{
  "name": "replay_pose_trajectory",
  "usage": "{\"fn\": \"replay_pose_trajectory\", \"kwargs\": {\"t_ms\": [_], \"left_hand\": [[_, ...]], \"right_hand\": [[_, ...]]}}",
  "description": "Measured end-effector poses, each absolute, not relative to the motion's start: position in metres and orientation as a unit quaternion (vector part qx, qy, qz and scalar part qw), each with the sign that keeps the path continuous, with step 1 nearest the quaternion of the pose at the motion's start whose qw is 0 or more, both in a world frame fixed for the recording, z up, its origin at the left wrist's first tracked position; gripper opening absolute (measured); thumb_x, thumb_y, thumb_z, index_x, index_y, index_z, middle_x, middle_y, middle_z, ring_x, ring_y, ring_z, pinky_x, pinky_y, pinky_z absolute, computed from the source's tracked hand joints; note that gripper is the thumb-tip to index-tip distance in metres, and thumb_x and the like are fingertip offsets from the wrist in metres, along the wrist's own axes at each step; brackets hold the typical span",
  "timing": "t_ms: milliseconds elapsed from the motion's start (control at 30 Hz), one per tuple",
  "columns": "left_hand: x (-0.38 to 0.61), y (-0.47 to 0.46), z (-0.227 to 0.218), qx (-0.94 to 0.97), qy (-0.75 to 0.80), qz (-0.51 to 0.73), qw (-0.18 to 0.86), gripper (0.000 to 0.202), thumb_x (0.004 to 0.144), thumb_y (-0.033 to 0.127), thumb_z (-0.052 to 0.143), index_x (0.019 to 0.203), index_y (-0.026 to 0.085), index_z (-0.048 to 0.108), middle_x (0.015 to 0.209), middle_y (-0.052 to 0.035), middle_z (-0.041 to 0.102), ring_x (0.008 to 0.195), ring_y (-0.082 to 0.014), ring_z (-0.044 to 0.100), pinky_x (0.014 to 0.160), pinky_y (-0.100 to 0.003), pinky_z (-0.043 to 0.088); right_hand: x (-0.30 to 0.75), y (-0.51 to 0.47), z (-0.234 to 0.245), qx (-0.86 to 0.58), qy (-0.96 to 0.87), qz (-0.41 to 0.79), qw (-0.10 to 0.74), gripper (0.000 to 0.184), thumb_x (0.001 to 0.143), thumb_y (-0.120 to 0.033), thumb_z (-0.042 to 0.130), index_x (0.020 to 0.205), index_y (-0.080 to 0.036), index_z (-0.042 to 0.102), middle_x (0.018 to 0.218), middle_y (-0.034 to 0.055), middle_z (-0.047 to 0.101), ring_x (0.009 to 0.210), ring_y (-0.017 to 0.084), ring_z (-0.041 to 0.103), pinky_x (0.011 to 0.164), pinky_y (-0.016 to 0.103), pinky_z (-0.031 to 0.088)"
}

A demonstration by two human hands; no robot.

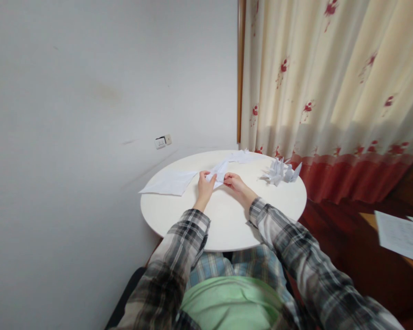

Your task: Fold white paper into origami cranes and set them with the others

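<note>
A folded piece of white paper (219, 170) is held between my two hands over the middle of the round white table (227, 224). My left hand (205, 187) pinches its left side, thumb on top. At its right edge, the fingers of my right hand (237, 184) are closed on the paper. To the left lies a flat stack of white paper sheets (170, 182). Several folded paper figures with pointed tips, like paper cranes (278, 172), sit in a cluster on the right side of the table.
More white paper scraps (242, 156) lie at the table's far edge. A white wall with a socket (160, 143) rises on the left. A flowered curtain (309, 91) hangs behind on the right. Printed sheets (401, 233) rest on a wooden surface at the far right.
</note>
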State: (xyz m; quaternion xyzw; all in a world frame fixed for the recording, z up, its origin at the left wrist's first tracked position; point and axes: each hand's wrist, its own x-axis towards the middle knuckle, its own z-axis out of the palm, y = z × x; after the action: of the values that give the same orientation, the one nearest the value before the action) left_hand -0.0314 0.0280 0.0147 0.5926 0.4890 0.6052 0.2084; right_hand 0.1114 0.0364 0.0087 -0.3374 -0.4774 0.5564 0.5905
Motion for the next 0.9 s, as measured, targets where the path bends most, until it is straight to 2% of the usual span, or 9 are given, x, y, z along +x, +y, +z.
{"fn": "replay_pose_trajectory", "kwargs": {"t_ms": [100, 233, 367, 633, 767, 900], "left_hand": [[-0.032, 0.028, 0.014, 0.606, 0.481, 0.608, 0.181, 0.02, 0.083, 0.021, 0.066, 0.094, 0.022, 0.05, 0.103, -0.0057, 0.06, 0.104, -0.0205, 0.058, 0.1, -0.037, 0.044], [-0.033, 0.027, 0.014, 0.622, 0.477, 0.607, 0.13, 0.01, 0.085, 0.018, 0.062, 0.089, 0.022, 0.053, 0.101, -0.007, 0.059, 0.104, -0.0217, 0.057, 0.101, -0.038, 0.044], [-0.035, 0.029, 0.014, 0.635, 0.461, 0.612, 0.098, 0.007, 0.087, 0.016, 0.056, 0.083, 0.022, 0.055, 0.099, -0.0078, 0.061, 0.103, -0.0218, 0.058, 0.101, -0.037, 0.045], [-0.039, 0.032, 0.014, 0.582, 0.515, 0.616, 0.128, 0.013, 0.094, 0.021, 0.047, 0.084, 0.023, 0.055, 0.09, -0.0054, 0.066, 0.088, -0.0201, 0.06, 0.087, -0.033, 0.046], [-0.038, 0.029, 0.015, 0.584, 0.534, 0.597, 0.13, 0.013, 0.095, 0.023, 0.046, 0.085, 0.023, 0.055, 0.089, -0.0055, 0.066, 0.084, -0.0202, 0.06, 0.084, -0.034, 0.045], [-0.037, 0.027, 0.013, 0.613, 0.53, 0.57, 0.137, 0.004, 0.089, 0.021, 0.055, 0.086, 0.023, 0.054, 0.09, -0.0048, 0.065, 0.086, -0.0207, 0.06, 0.086, -0.035, 0.046]], "right_hand": [[0.111, 0.036, 0.009, -0.346, -0.479, 0.554, 0.587, 0.012, 0.044, -0.01, 0.062, 0.048, -0.02, 0.058, 0.049, -0.0062, 0.054, 0.053, 0.008, 0.042, 0.06, 0.025, 0.032], [0.109, 0.035, 0.008, -0.35, -0.473, 0.543, 0.599, 0.012, 0.045, -0.012, 0.065, 0.054, -0.02, 0.066, 0.058, -0.0041, 0.063, 0.06, 0.01, 0.049, 0.064, 0.025, 0.037], [0.108, 0.034, 0.008, -0.371, -0.475, 0.528, 0.599, 0.016, 0.047, -0.013, 0.065, 0.061, -0.02, 0.07, 0.059, -0.0028, 0.063, 0.06, 0.01, 0.048, 0.064, 0.026, 0.038], [0.108, 0.027, 0.014, -0.349, -0.441, 0.545, 0.623, 0.016, 0.056, -0.029, 0.07, 0.069, -0.022, 0.075, 0.081, 0.0027, 0.072, 0.081, 0.016, 0.06, 0.076, 0.028, 0.047], [0.106, 0.026, 0.017, -0.354, -0.439, 0.523, 0.639, 0.02, 0.05, -0.024, 0.076, 0.07, -0.021, 0.075, 0.082, 0.0022, 0.074, 0.081, 0.015, 0.061, 0.079, 0.029, 0.047], [0.104, 0.028, 0.018, -0.361, -0.466, 0.467, 0.659, 0.016, 0.051, -0.017, 0.072, 0.067, -0.02, 0.071, 0.072, -0.0002, 0.07, 0.071, 0.013, 0.058, 0.076, 0.03, 0.047]]}}
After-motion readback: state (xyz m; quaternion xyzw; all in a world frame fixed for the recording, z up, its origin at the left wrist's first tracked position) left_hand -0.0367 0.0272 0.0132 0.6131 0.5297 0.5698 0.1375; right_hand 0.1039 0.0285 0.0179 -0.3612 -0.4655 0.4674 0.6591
